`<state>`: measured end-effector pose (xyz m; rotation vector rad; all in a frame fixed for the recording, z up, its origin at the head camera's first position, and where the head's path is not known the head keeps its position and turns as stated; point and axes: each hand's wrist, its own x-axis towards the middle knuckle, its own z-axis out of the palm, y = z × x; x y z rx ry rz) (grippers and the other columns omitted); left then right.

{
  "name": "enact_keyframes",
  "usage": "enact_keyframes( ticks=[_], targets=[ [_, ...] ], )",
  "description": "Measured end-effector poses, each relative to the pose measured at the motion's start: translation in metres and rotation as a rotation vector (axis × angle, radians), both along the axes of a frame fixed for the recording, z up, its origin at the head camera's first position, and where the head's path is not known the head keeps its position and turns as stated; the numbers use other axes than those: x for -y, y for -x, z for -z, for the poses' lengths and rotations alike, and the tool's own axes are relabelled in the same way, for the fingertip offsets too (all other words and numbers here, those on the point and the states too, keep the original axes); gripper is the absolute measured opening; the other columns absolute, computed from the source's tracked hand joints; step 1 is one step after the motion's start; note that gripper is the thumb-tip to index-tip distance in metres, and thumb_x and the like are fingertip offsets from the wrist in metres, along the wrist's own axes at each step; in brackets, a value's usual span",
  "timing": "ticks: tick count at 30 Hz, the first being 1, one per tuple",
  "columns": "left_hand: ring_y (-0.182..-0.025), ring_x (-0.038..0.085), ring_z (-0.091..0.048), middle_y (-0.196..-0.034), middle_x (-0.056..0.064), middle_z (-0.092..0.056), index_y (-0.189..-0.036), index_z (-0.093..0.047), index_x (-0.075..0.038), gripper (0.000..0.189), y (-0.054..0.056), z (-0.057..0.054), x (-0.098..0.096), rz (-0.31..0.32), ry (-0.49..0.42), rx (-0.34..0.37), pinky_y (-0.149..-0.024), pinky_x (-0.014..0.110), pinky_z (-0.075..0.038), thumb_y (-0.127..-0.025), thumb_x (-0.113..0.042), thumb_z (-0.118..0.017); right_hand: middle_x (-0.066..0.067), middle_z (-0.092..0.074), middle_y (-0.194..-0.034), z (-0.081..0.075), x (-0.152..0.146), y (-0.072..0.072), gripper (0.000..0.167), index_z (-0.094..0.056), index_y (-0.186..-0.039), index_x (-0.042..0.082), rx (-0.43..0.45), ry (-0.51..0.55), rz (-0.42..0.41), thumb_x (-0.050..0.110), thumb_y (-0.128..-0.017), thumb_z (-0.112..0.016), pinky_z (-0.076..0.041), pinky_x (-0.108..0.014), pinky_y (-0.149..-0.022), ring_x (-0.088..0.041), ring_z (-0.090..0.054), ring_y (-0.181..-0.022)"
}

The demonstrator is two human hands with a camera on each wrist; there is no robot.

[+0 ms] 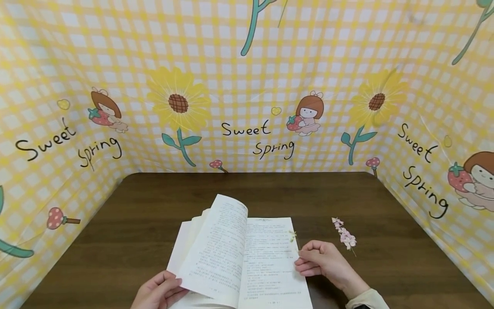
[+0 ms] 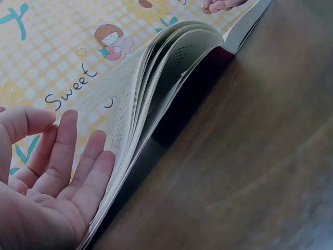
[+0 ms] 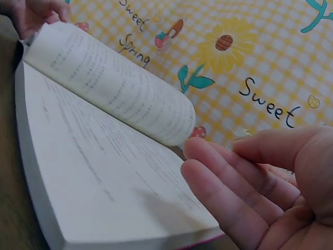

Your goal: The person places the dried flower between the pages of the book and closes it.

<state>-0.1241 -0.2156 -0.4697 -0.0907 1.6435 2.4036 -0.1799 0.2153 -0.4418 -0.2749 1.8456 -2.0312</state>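
An open book [image 1: 270,257] with printed text lies on the table. At its lower left, my left hand [image 1: 160,291] pinches the corner of a raised page [image 1: 220,249] between thumb and finger; that page curves up from the spine. In the left wrist view, the other fingers [image 2: 91,187] lie along the edges of the left-hand pages. Over the right page's outer edge, my right hand [image 1: 328,262] pinches the thin stem of a small yellow-green flower sprig [image 1: 292,235]. Its fingers [image 3: 208,192] hide part of the page in the right wrist view.
A pink dried flower sprig [image 1: 344,234] lies on the dark wooden table [image 1: 139,214], right of the book. Yellow checked cloth [image 1: 247,86] with printed sunflowers and lettering stands behind the table and along both sides.
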Motion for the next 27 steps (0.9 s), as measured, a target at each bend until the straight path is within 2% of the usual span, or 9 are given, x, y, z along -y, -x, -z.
enact_keyframes(
  ticks=[5,10,17,20,27],
  targets=[
    [-0.087,0.014,-0.07,-0.086,0.003,-0.07,-0.076,-0.064,-0.013,0.027,-0.002,0.002,0.0,-0.006,-0.008,-0.074,-0.082,0.033,-0.057,-0.092,0.005,-0.054,-0.014,-0.072,-0.086,0.002,0.016,-0.001,0.007,-0.061,-0.095,-0.002,0.011,0.035,-0.032,0.004,-0.097,-0.058,-0.059,-0.032,-0.069,-0.018,-0.073,-0.074],
    [-0.085,0.015,-0.07,-0.084,0.003,-0.069,-0.075,-0.062,-0.012,0.026,-0.003,0.001,0.0,-0.042,0.013,-0.018,-0.081,0.033,-0.057,-0.092,0.006,-0.056,-0.014,-0.072,-0.085,0.005,0.031,-0.003,0.007,-0.061,-0.094,0.0,0.03,0.057,-0.071,0.004,-0.097,-0.058,-0.059,-0.031,-0.069,-0.018,-0.073,-0.074],
    [-0.085,0.015,-0.07,-0.084,0.004,-0.07,-0.075,-0.061,-0.012,0.026,-0.004,-0.001,-0.001,-0.057,0.033,0.017,-0.081,0.034,-0.057,-0.092,0.007,-0.054,-0.015,-0.073,-0.085,0.006,0.048,-0.002,0.005,-0.059,-0.093,0.0,0.068,0.084,-0.113,0.004,-0.097,-0.06,-0.059,-0.031,-0.07,-0.019,-0.073,-0.076],
    [-0.084,0.017,-0.071,-0.084,0.005,-0.07,-0.075,-0.06,-0.011,0.025,-0.004,-0.002,-0.002,-0.078,0.041,0.046,-0.081,0.035,-0.057,-0.091,0.006,-0.054,-0.015,-0.073,-0.086,0.007,0.053,-0.001,0.006,-0.059,-0.094,-0.001,0.084,0.073,-0.117,0.005,-0.097,-0.06,-0.059,-0.032,-0.069,-0.02,-0.073,-0.076],
    [-0.084,0.017,-0.071,-0.083,0.005,-0.069,-0.074,-0.059,-0.011,0.025,-0.003,-0.002,-0.004,-0.092,0.051,0.051,-0.081,0.035,-0.058,-0.091,0.008,-0.055,-0.016,-0.072,-0.084,0.009,0.06,0.001,0.009,-0.059,-0.094,-0.003,0.113,-0.009,-0.114,0.005,-0.095,-0.062,-0.059,-0.033,-0.066,-0.02,-0.073,-0.073]
  ],
)
